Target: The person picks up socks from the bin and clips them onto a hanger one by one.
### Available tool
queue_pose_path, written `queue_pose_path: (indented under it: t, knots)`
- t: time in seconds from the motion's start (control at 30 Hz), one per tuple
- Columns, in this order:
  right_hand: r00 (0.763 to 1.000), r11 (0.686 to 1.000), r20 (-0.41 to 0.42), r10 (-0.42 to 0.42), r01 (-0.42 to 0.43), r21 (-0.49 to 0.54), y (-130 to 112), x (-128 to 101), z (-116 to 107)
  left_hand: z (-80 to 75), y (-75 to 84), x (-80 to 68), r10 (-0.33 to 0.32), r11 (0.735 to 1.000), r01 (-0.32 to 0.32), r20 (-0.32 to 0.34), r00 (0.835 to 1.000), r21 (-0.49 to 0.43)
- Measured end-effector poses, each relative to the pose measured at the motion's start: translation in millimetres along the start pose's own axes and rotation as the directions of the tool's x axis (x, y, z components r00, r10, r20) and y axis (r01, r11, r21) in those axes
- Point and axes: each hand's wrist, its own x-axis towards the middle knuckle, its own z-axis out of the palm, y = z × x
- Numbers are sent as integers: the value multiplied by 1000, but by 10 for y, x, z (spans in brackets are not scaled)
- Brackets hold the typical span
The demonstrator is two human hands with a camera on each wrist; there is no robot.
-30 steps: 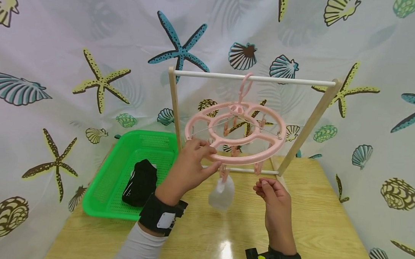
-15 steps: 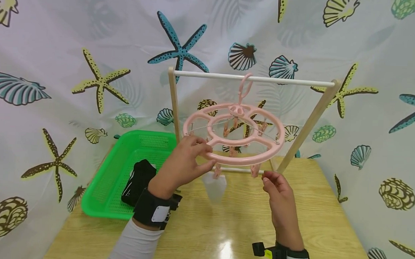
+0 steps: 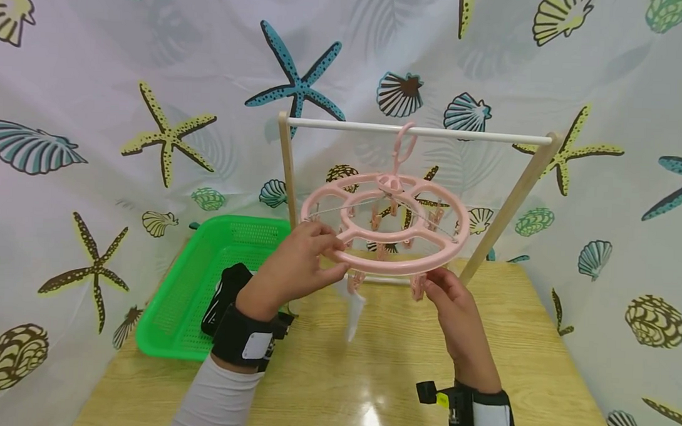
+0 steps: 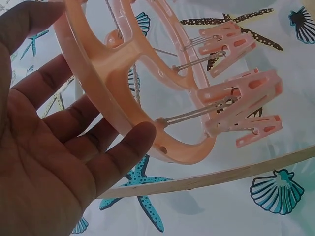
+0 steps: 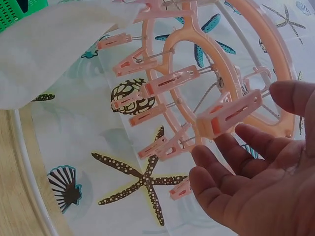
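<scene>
One clip (image 3: pixel 417 287) is now within reach of the right grip (image 3: pixel 456 310), loose-fingered and just moved in; the left grip (image 3: pixel 295 265) grasps the hanger (image 3: pixel 392 266).

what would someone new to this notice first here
Probably the pink clip hanger in the center, hooked over a white bar, with the left hand gripping its near rim and the right hand beside one of its clips. Next, the bright green basket at left with a black item inside, then the starfish-and-shell backdrop behind everything.
</scene>
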Motion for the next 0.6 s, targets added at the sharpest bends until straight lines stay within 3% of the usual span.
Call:
queue_pose_path:
  t: [0.23, 0.4, 0.6]
  knots:
    - [986, 992, 114, -123, 121, 26, 62, 126, -15, -49, -10, 11, 0, 1000, 1, 45, 999, -13]
    - [977, 989, 168, -131, 116, 94, 106, 175, -31, -64, -32, 21, 16, 1000, -14, 61, 998, -28]
    - [966, 986, 209, -154, 135, 100, 132, 179, -31, -73, -73, 29, 37, 998, -34, 65, 997, -54]
